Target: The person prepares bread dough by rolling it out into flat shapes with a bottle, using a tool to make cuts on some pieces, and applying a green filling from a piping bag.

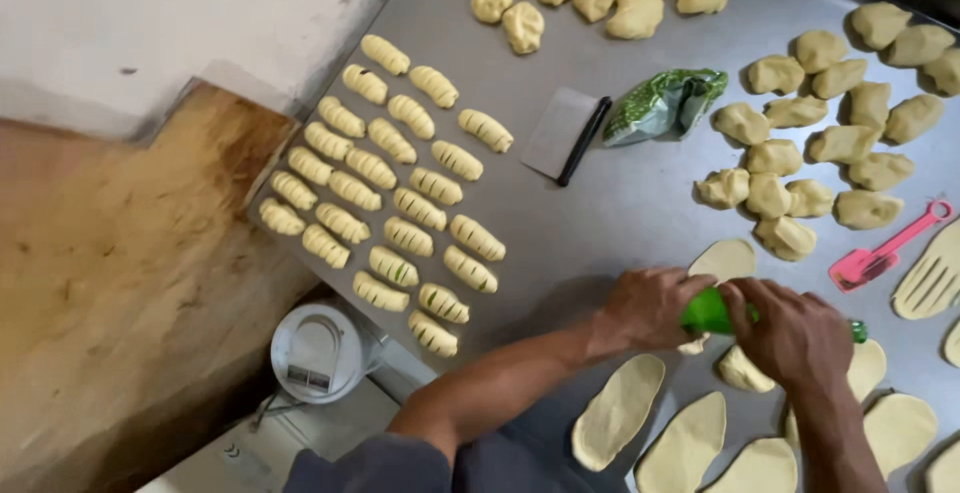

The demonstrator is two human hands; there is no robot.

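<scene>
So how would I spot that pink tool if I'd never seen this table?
Start at the steel table and go to its right edge, past the cluster of rough dough lumps. Just below them lies the pink plastic tool, a small flat blade on a long handle ending in a ring. It is the only pink thing among pale dough.

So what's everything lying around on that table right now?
shaped slit rolls: about two dozen, pale yellow, in rows at the table's left end
rough dough lumps: many, pale yellow, top and right of table
flattened dough ovals: several, pale yellow, near edge by the hands
green roller: one, gripped by both hands
dough scraper: one, grey blade with black handle, table centre
green bag: one, crumpled, beside the scraper
pink spatula: one, right edge
steel table: one, grey
white appliance: one, on the floor below
left hand: on the roller
right hand: on the roller
</scene>
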